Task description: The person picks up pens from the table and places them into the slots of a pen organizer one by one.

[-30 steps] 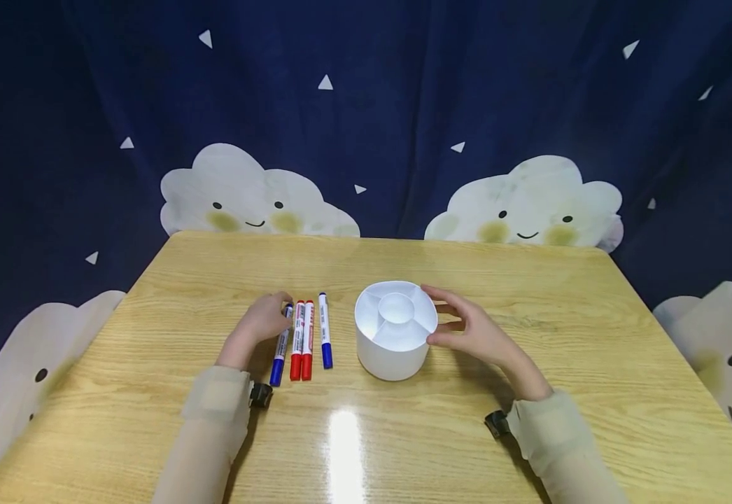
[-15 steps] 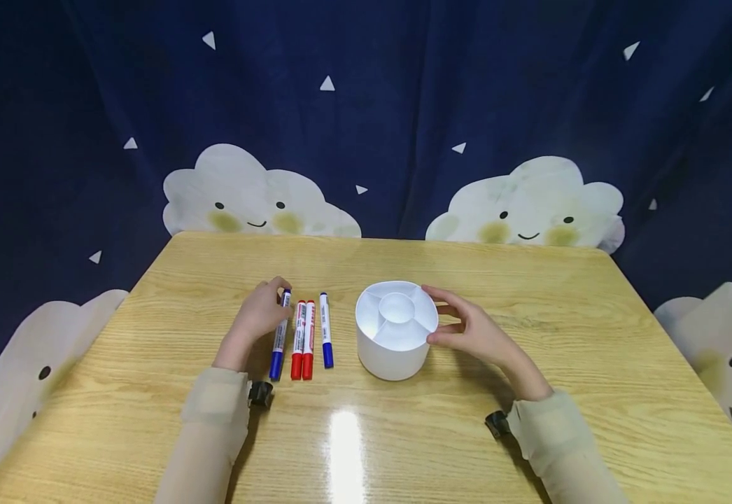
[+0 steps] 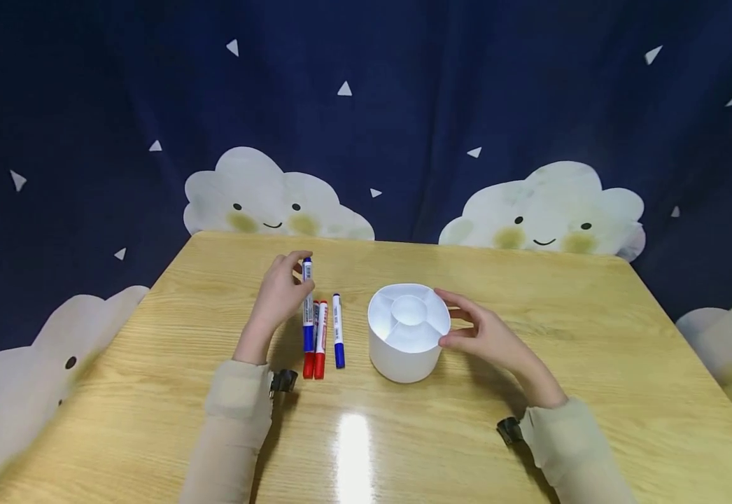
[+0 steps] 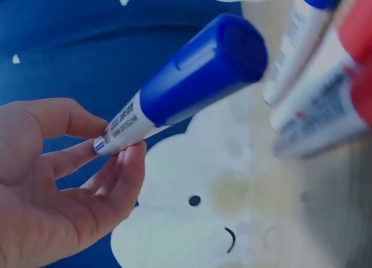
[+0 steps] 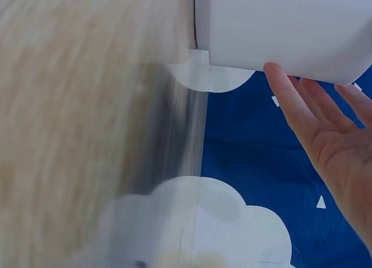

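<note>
My left hand [image 3: 280,290] pinches a blue-capped marker [image 4: 197,76] between thumb and fingers near its upper end. Its blue cap points down and toward me, raised over two red-capped markers [image 3: 320,343] that it partly covers in the head view. Just right of those lies another blue-capped marker [image 3: 338,329]. A white round organizer [image 3: 404,360], divided into compartments around a central cup, stands upright on the table. My right hand [image 3: 486,336] touches the right side of its rim with extended fingers and thumb, seen also along its edge in the right wrist view.
The wooden table [image 3: 530,301] carries the markers and organizer. Behind it hangs a dark blue curtain [image 3: 404,91] printed with clouds and white triangles. Each beige sleeve has a black device [image 3: 284,381] at the wrist.
The left hand has lifted the blue-capped marker off the table and carried it right, over the red-capped pair. The right hand stays at the organizer's rim; the head view has shifted slightly.
</note>
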Available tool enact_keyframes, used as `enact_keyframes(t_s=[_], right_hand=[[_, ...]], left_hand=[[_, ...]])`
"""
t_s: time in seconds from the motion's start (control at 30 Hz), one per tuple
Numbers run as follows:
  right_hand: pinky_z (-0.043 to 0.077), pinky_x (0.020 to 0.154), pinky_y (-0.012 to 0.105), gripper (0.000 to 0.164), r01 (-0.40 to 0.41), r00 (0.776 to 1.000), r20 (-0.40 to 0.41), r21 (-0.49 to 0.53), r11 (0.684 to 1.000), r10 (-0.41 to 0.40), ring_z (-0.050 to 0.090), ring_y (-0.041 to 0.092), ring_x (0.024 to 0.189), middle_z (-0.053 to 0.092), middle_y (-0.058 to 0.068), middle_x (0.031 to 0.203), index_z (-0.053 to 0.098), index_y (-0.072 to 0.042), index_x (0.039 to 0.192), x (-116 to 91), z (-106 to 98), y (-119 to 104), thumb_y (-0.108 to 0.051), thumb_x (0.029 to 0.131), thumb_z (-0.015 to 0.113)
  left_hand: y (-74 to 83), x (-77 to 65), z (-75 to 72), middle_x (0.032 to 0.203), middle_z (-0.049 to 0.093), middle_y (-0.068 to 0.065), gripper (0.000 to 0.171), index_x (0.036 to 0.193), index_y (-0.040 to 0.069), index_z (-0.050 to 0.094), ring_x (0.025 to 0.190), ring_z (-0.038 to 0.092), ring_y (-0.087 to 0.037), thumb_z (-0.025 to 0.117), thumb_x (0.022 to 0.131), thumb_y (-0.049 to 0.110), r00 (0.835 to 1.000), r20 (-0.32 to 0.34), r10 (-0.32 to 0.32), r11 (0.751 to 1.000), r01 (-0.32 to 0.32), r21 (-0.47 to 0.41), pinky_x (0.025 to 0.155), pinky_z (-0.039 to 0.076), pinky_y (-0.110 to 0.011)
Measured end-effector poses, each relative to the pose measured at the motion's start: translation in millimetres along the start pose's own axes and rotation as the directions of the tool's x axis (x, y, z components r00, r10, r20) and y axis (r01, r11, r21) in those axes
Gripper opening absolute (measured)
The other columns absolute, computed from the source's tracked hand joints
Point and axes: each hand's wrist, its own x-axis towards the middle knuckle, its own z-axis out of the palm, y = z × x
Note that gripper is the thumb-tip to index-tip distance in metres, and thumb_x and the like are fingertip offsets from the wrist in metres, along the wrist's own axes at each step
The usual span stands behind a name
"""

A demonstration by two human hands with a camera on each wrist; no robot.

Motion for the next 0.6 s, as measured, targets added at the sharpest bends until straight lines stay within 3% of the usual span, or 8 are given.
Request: enact_keyframes(t_s=[0.3,0.43,0.6], right_hand=[[0.052,0.081,0.03,0.073,-0.007,1.0,0.013,0.047,0.999,0.006,0.047,0.027,0.116,0.039,0.012,0.138,0.035,-0.012,0.14,4,6,-4,-0.01,0.076,0.071],[0.052,0.082,0.03,0.073,-0.002,1.0,0.007,0.046,0.999,0.001,0.046,0.029,0.117,0.038,0.012,0.139,0.034,-0.012,0.14,2,3,-4,-0.009,0.076,0.071],[0.052,0.082,0.03,0.074,-0.006,1.0,-0.003,0.041,0.999,0.006,0.048,0.023,0.115,0.039,0.011,0.138,0.035,-0.012,0.14,-1,0,-3,-0.009,0.076,0.072]], left_hand=[[18.9,0.6,-5.5,0.102,0.05,-0.015,0.05,0.128,0.009,0.049,0.08,0.056,-0.024,0.054,0.079,0.003,0.981,-0.183,0.06,0.984,-0.089,-0.154,0.063,0.047,-0.029],[32.1,3.7,-5.4,0.102,0.05,-0.014,0.048,0.125,0.009,0.051,0.081,0.058,-0.025,0.057,0.078,0.002,0.956,-0.276,0.095,0.965,-0.157,-0.21,0.063,0.049,-0.031],[48.5,8.3,-2.5,0.101,0.05,-0.013,0.046,0.124,0.011,0.052,0.08,0.059,-0.024,0.06,0.079,0.002,0.92,-0.362,0.153,0.936,-0.253,-0.247,0.065,0.052,-0.03]])
